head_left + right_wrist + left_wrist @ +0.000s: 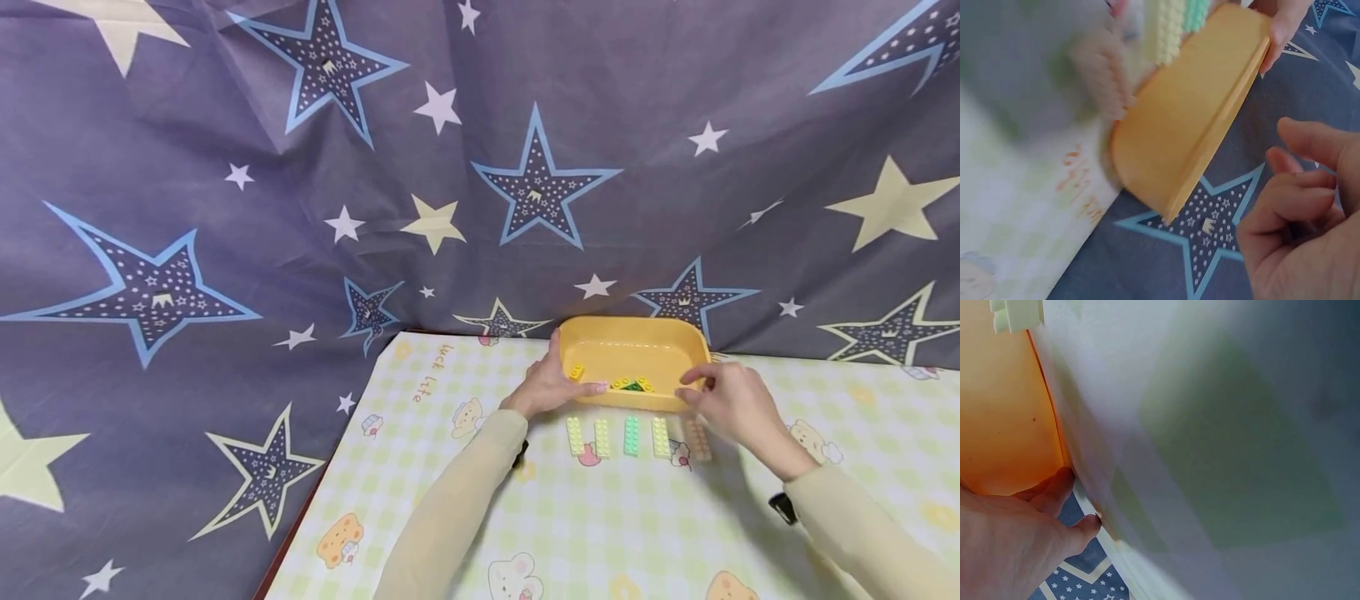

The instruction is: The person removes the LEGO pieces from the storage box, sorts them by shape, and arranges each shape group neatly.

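Observation:
A yellow plastic box stands at the back edge of the table. My left hand grips its left end, the thumb stretched along the front rim. In the left wrist view, fingers of that hand lie against the box wall. Small yellow and green bricks lie inside, along the front. My right hand hovers by the box's right front corner, fingers loosely bent. Seen from the right wrist, this hand is apart from the box and holds nothing.
In front of the box several studded building bricks stand in a row: pale yellow ones, a mint green one and a tan one at the right end. A checked cloth covers the table. Behind hangs a star-patterned curtain.

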A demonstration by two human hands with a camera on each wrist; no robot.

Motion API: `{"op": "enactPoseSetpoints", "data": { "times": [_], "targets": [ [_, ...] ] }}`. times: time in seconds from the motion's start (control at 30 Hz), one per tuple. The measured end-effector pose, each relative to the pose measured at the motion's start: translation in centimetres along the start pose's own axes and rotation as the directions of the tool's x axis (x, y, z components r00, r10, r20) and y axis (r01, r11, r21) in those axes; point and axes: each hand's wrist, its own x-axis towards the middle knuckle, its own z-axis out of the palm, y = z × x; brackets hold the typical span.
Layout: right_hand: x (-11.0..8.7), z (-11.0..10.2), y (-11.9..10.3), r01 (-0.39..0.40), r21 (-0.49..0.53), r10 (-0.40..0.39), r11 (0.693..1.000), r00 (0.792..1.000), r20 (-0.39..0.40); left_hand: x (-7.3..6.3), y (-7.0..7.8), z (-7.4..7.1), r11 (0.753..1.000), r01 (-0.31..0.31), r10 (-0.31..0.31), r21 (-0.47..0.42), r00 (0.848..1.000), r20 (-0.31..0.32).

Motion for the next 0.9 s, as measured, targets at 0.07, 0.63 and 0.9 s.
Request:
{"op": "enactPoseSetpoints", "data": {
  "times": [0.07,0.63,0.9],
  "targets": [
    [1.5,0.6,-0.6,0.026,-0.003,-0.026,1.000,0.999,0.025,0.0,-0.1,0.0,1.000,0.008,-0.008,-0.006,1.000,0.003],
    [8.9,7.7,-1.7,0.040,0.023,-0.045,0.999,0.958,0.285,0.1,-0.3,0.2,1.000,0.012,-0.012,-0.016,1.000,0.006],
    [10.1,8.8,-1.6,0.030,0.053,-0.046,0.998,0.944,0.326,0.3,-0.2,0.1,1.000,-0.002,0.002,0.006,1.000,-0.008]
  ]
}}
